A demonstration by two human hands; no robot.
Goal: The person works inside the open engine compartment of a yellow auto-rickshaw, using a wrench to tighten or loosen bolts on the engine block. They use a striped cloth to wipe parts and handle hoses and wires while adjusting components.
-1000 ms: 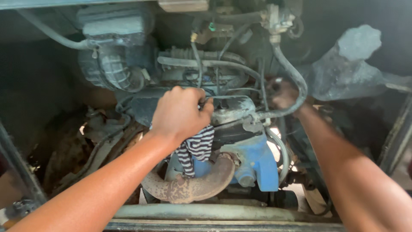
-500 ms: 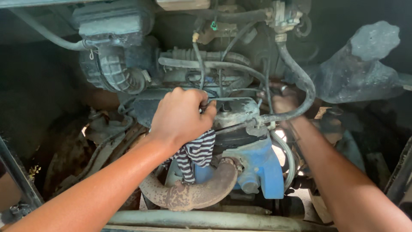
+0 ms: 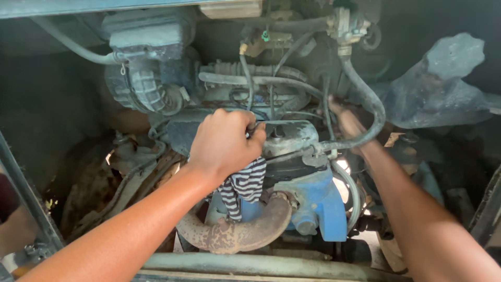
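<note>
A dim engine bay fills the view. A pale metal edge (image 3: pixel 94 6) runs along the far top left. The left side falls into dark shadow over rusty, dirt-caked metal (image 3: pixel 99 193). On the right hangs a crumpled grey sheet (image 3: pixel 438 89). Daylight shows through gaps low in the middle (image 3: pixel 342 172). A dusty bar (image 3: pixel 271 265) crosses the near edge.

I see a rusty pipe (image 3: pixel 237 232) below a blue housing (image 3: pixel 318 209), and a ribbed air hose (image 3: pixel 148 91) upper left.
</note>
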